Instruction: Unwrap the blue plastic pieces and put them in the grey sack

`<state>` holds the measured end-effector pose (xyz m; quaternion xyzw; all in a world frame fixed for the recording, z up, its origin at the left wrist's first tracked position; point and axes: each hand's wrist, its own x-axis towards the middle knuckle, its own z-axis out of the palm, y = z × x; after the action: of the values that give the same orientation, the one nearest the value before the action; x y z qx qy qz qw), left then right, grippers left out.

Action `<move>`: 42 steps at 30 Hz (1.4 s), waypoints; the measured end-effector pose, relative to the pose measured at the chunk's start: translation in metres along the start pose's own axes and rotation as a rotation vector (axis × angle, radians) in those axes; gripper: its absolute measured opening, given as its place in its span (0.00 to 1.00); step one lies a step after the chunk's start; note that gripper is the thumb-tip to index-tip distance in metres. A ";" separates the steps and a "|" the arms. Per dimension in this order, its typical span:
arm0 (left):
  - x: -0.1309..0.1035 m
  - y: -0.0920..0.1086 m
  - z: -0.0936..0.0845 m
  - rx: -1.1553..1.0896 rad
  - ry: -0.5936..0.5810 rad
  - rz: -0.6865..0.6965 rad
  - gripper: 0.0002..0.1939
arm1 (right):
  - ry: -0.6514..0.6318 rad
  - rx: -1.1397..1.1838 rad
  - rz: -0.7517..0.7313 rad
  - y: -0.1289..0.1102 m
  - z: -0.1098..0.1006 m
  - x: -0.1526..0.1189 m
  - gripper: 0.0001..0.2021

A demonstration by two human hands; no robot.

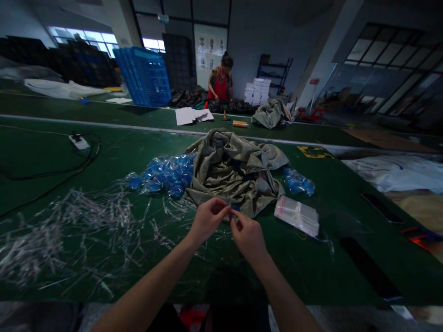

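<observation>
Along the near edge of a green table (294, 276), I have both forearms reaching in over the rim, with strips on their left and a dark flat object (370, 267) well to their right. My left hand (209, 219) and right hand (249, 233) meet fingertip to fingertip, fingers pinched nearly closed on a small item (231, 215), too hidden to identify. Clear plastic strips (100, 214) spread to the left; a pack of clear bags (297, 216) lies right of the right hand. Just beyond the fingers sits a crumpled grey-green cloth (224, 152), flanked by blue wrapped pieces (169, 175). Across a second table (138, 117), a person in a red apron (220, 85) stands between blue crates (141, 76) and stacked white boxes (256, 91).
</observation>
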<state>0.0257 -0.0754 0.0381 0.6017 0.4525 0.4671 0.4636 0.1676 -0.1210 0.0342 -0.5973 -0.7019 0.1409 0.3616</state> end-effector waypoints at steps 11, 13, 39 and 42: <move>-0.021 -0.004 -0.003 -0.028 -0.060 0.025 0.14 | 0.016 0.672 0.311 -0.006 0.007 -0.004 0.18; -0.022 -0.005 -0.001 -0.003 -0.061 0.040 0.12 | -0.026 0.696 0.324 -0.006 0.007 -0.003 0.19; -0.028 0.011 0.002 0.651 0.185 0.284 0.05 | 0.147 0.111 0.128 -0.011 0.000 0.002 0.07; -0.021 0.011 0.002 0.624 0.207 0.190 0.06 | 0.094 0.112 0.074 -0.015 0.001 0.006 0.04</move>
<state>0.0257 -0.0980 0.0454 0.7035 0.5601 0.4058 0.1634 0.1554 -0.1191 0.0447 -0.6075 -0.6527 0.1651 0.4214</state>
